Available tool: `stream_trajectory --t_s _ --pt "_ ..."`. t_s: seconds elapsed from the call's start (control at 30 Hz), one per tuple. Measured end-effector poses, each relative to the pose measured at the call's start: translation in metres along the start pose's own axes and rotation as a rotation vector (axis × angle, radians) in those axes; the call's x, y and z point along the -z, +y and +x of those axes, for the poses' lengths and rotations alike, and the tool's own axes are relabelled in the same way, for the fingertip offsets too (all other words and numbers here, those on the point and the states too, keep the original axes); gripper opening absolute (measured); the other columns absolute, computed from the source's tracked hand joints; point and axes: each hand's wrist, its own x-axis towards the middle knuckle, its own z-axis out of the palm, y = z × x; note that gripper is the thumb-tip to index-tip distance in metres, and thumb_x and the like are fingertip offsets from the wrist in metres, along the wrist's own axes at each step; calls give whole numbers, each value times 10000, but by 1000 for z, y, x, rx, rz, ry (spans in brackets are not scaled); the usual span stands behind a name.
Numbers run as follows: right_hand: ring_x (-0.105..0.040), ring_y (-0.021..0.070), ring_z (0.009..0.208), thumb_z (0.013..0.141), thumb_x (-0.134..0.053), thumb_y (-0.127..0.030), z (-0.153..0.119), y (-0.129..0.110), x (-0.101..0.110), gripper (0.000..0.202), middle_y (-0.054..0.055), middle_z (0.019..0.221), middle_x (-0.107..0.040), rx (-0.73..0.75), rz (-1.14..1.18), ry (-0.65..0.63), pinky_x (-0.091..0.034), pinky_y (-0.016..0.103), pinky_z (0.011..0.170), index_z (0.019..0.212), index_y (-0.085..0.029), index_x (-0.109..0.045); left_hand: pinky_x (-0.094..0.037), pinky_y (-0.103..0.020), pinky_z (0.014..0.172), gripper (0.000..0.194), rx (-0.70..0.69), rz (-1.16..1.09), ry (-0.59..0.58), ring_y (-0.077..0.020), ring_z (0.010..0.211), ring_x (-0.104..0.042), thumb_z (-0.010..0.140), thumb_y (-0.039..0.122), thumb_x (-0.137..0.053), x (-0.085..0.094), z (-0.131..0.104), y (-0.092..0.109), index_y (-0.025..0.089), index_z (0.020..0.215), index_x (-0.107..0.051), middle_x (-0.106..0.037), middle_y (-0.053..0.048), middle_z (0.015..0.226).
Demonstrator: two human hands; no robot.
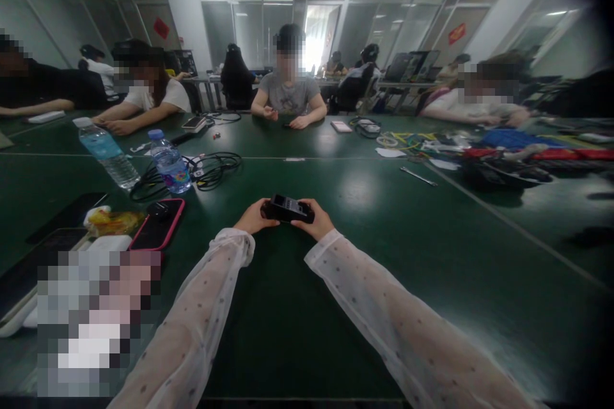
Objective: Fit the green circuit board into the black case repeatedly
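Both my hands hold a small black device [288,207], boxy, with a grey panel and small markings on its upper face. My left hand [256,216] grips its left end, thumb along the near side. My right hand [314,220] is closed on the right end in the same way. The device is just above or on the green table [288,307]; I cannot tell which. What kind of device it is does not show clearly. Sheer white dotted sleeves cover both my forearms.
Left of my hands stand two water bottles [170,163], a coiled black cable [215,169] and a pink-edged phone [158,223]. A wrench [419,176] lies to the right, near a pile of cables and tools [508,163]. Several people sit around the table.
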Motion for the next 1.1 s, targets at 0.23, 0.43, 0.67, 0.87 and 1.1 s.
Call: stream_trajectory --t_s 0.23,0.43,0.67,0.87,1.1 --pt "-612 244 1033 663 -757 -328 0 1 0 540 65 1099 -624 14 44 5 -464 466 923 1129 -233 -502 -459 -407 907 550 -25 -173 -53 -230 994 -622 580 204 -850 4 -1 6 129 1079 -629 -670 -102 1059" --pt "-608 252 1056 643 -779 -345 3 7 1 566 71 1111 -623 2 122 -28 -444 491 948 1119 -228 -497 -479 -396 857 501 -12 -137 -72 -224 924 -634 590 239 -849 8 -3 8 125 1029 -636 -673 -86 993" --pt "-613 249 1040 618 -796 -360 7 15 -2 611 79 1089 -625 -14 261 -32 -444 478 959 1113 -222 -465 -466 -364 863 514 -13 -212 -89 -194 905 -628 579 195 -849 8 -2 7 131 1017 -588 -650 -80 1014" --pt "-616 248 1050 590 -811 -369 7 16 -3 623 71 1073 -635 -24 303 -31 -443 471 971 1096 -220 -480 -491 -344 810 484 -17 -194 -94 -196 909 -624 615 199 -833 9 -4 11 138 1014 -567 -639 -75 1009" --pt "-631 246 1043 576 -810 -419 12 19 8 657 82 1074 -650 -97 406 32 -478 446 945 1103 -218 -473 -520 -292 645 531 22 -213 -132 -194 844 -635 626 220 -832 9 -4 11 142 1074 -556 -631 -98 1051"
